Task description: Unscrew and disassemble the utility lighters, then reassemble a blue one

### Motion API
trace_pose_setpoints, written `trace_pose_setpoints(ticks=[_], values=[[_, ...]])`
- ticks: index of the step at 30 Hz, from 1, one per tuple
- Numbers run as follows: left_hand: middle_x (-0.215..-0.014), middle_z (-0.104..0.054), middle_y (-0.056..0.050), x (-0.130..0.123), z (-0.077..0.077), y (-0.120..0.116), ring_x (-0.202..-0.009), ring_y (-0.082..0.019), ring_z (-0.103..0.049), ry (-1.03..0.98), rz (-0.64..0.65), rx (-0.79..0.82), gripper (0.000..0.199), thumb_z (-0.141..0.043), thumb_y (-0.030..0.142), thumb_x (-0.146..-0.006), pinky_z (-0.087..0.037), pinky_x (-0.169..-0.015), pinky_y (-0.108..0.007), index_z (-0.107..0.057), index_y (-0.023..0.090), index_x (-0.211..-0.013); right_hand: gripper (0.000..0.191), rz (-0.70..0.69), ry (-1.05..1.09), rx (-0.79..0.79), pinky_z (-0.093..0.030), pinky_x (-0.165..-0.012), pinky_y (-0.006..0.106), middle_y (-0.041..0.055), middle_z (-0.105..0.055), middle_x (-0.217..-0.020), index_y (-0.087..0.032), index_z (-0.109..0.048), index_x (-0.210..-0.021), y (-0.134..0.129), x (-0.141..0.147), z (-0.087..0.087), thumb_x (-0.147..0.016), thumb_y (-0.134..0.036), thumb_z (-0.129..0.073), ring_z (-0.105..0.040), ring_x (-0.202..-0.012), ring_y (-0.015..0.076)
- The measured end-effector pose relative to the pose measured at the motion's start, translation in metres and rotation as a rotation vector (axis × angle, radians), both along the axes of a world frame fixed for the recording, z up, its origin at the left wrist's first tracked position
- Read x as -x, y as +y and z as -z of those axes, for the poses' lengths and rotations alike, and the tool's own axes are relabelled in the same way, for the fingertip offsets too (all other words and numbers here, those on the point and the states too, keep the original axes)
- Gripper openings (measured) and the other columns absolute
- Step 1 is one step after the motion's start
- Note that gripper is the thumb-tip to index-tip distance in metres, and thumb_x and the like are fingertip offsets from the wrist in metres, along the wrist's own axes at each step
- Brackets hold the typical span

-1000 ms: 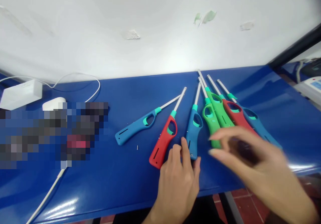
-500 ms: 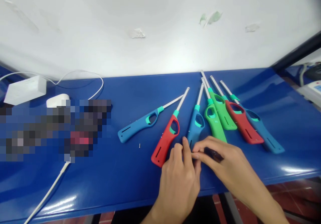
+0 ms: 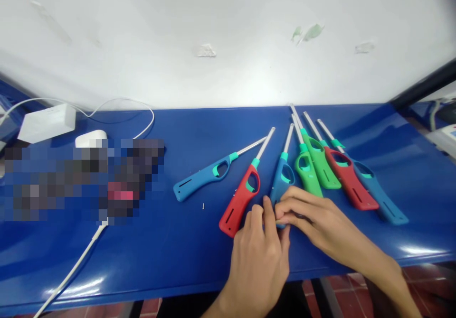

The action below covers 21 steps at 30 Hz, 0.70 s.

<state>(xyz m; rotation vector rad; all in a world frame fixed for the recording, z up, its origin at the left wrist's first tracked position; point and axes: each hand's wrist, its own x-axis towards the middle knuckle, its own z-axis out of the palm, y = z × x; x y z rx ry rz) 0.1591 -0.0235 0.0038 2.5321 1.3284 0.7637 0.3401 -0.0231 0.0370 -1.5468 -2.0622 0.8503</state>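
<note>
My left hand (image 3: pixel 258 254) is curled round the handle end of a blue gas lighter (image 3: pixel 283 178), which lies with its metal tube pointing away from me. My right hand (image 3: pixel 308 213) is pinched over the same handle end; whatever its fingertips hold is too small and hidden to name. Just left lies a red lighter (image 3: pixel 237 201), close to my left knuckles. Beside my right fingers is a green lighter (image 3: pixel 309 178), its lower handle covered by that hand.
Farther left lies another blue lighter (image 3: pixel 201 178), with a small screw (image 3: pixel 203 206) below it. Rightward are a second green lighter (image 3: pixel 327 168), a red one (image 3: pixel 351 180) and a blue one (image 3: pixel 383 197). A white box (image 3: pixel 48 123) and a cable (image 3: pixel 80 261) sit left.
The whole view has shifted slightly, so things appear a little farther right. My right fingertips have moved slightly at the handle, and its blue end shows beneath them. Both hands stay there.
</note>
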Motion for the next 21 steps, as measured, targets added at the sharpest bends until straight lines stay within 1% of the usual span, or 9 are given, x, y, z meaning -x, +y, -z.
trace_pose_setpoints(ticks=[3,6,9,11,14,16,18,21], values=[[-0.096,-0.069,-0.009,-0.001,-0.001,0.0,-0.08,-0.022,-0.075,-0.017,-0.02,0.018,0.05,-0.071,0.023,-0.091,-0.064,-0.058,-0.029,-0.06,0.003,-0.135,0.022,-0.024,0.019,0.018,-0.055,-0.078,0.027,0.0015,-0.065,-0.099,-0.026,-0.068,-0.102,0.003,-0.001,0.001,-0.108,-0.027,-0.047,-0.067,-0.087,0.0144],[-0.096,-0.069,-0.009,-0.001,-0.002,0.001,-0.081,-0.023,-0.076,-0.026,-0.017,0.021,0.049,-0.071,0.022,-0.091,-0.064,-0.055,-0.029,-0.06,0.002,-0.134,0.021,0.001,0.014,-0.008,-0.055,-0.077,0.027,0.0012,-0.066,-0.098,-0.026,-0.068,-0.098,0.0,0.001,0.001,-0.107,-0.027,-0.049,-0.068,-0.085,0.0148],[-0.1,-0.07,-0.011,0.0,-0.002,0.001,-0.088,-0.025,-0.076,-0.018,0.005,0.006,0.048,-0.068,0.018,-0.09,-0.064,-0.056,-0.029,-0.059,0.0,-0.134,0.015,0.054,-0.119,-0.059,-0.052,-0.071,0.028,0.0009,-0.067,-0.098,-0.026,-0.065,-0.101,-0.008,0.006,-0.003,-0.106,-0.032,-0.052,-0.067,-0.082,0.0151],[-0.102,-0.07,-0.012,0.001,-0.001,0.001,-0.09,-0.026,-0.076,-0.003,0.014,-0.004,0.049,-0.066,0.017,-0.089,-0.064,-0.058,-0.029,-0.058,-0.001,-0.134,0.015,0.068,-0.276,-0.103,-0.047,-0.065,0.029,0.0003,-0.066,-0.091,-0.025,-0.06,-0.098,-0.014,0.011,-0.006,-0.105,-0.035,-0.052,-0.066,-0.074,0.0159],[-0.099,-0.07,-0.01,0.003,0.0,0.001,-0.085,-0.024,-0.076,0.021,0.021,0.001,0.051,-0.067,0.017,-0.088,-0.064,-0.059,-0.028,-0.058,0.0,-0.135,0.017,-0.004,-0.496,-0.192,-0.033,-0.055,0.032,-0.0022,-0.06,-0.075,-0.025,-0.052,-0.089,-0.018,0.017,-0.009,-0.105,-0.03,-0.048,-0.059,-0.058,0.0169],[-0.098,-0.07,-0.01,0.003,0.0,0.0,-0.084,-0.024,-0.076,0.03,0.022,0.01,0.054,-0.07,0.017,-0.086,-0.064,-0.058,-0.028,-0.058,0.0,-0.136,0.013,-0.081,-0.589,-0.249,-0.025,-0.051,0.033,-0.0024,-0.059,-0.072,-0.026,-0.05,-0.09,-0.017,0.019,-0.01,-0.102,-0.022,-0.048,-0.058,-0.053,0.0187],[-0.097,-0.069,-0.009,0.002,0.0,0.0,-0.082,-0.023,-0.075,0.032,0.023,0.025,0.057,-0.073,0.018,-0.085,-0.064,-0.056,-0.028,-0.058,0.0,-0.136,0.012,-0.142,-0.649,-0.293,-0.02,-0.05,0.034,-0.0025,-0.059,-0.071,-0.026,-0.05,-0.094,-0.014,0.02,-0.012,-0.096,-0.014,-0.049,-0.059,-0.05,0.0199],[-0.093,-0.068,-0.006,0.002,-0.001,0.001,-0.077,-0.022,-0.074,0.034,0.021,0.053,0.058,-0.075,0.019,-0.085,-0.063,-0.055,-0.028,-0.058,0.0,-0.136,0.021,-0.197,-0.713,-0.34,-0.018,-0.049,0.034,-0.0035,-0.058,-0.067,-0.025,-0.049,-0.096,-0.008,0.021,-0.016,-0.087,-0.007,-0.053,-0.056,-0.046,0.0195]])
